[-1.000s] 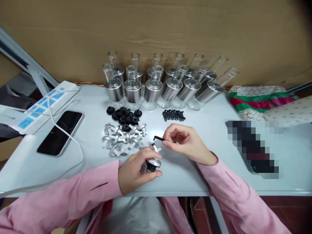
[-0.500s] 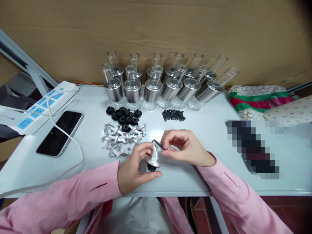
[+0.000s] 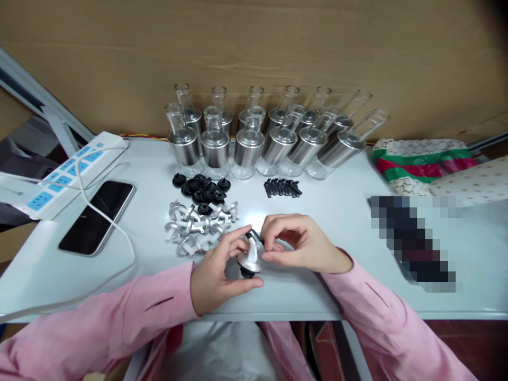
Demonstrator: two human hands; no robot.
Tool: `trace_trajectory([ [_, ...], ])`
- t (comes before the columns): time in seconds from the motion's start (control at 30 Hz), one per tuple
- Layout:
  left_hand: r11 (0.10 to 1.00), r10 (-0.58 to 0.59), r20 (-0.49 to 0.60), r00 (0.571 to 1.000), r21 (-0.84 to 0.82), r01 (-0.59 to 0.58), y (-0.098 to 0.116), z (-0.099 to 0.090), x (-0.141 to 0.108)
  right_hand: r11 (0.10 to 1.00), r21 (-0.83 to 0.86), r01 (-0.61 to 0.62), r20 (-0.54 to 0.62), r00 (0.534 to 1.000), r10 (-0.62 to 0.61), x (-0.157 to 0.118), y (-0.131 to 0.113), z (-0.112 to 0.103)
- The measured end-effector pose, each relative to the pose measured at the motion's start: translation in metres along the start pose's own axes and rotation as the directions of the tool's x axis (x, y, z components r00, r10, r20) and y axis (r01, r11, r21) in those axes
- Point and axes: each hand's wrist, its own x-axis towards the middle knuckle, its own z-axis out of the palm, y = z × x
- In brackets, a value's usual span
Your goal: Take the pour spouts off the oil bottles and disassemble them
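Observation:
Between the thumb and fingers of my left hand [image 3: 222, 270] is a silver pour spout [image 3: 251, 256] with a black ribbed stopper at its lower end. Its narrow tip points up. A small bent black lever [image 3: 257, 236] lies against that tip, and my right hand [image 3: 297, 241] pinches its other end. Behind my left hand lies a pile of silver spouts [image 3: 198, 225]. Black rubber stoppers [image 3: 202, 188] are heaped just beyond them. A row of small black levers [image 3: 282, 188] sits farther back, past my right hand.
Several glass bottles with metal sleeves [image 3: 249, 148] stand in two rows along the cardboard wall [image 3: 254, 42]. At left are a phone [image 3: 97, 217] and a white power strip [image 3: 79, 169] with a trailing cable. A patterned cloth bag [image 3: 424, 161] and a blurred-out dark object [image 3: 413, 241] are at right.
The black lever has come down closer onto the spout's tip, its angle steeper. My right hand has shifted slightly, with its fingers more curled. My left hand keeps its hold on the spout.

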Motion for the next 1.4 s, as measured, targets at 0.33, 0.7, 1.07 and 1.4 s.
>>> trace_trajectory([
  [0.33,1.0,-0.007,0.024,1.0,0.023,0.006,0.0044,0.0007,-0.0006,0.993,0.112,-0.046,0.023,0.999,0.044,-0.001,0.0009,0.0013],
  [0.7,0.999,0.023,0.076,0.997,0.048,-0.026,0.0018,0.0008,-0.0036,0.986,0.156,-0.053,0.024,0.998,0.05,0.0021,0.0027,-0.0009],
  [1.07,0.987,-0.012,0.118,0.993,0.162,-0.007,0.0043,-0.0003,-0.0014,0.961,0.223,-0.164,0.066,0.986,0.153,0.0031,0.0039,-0.0016],
  [1.4,0.976,0.011,0.086,0.996,0.215,-0.03,0.0044,-0.0013,-0.0014,0.956,0.233,-0.179,0.061,0.984,0.169,0.0018,0.0047,-0.0018],
])
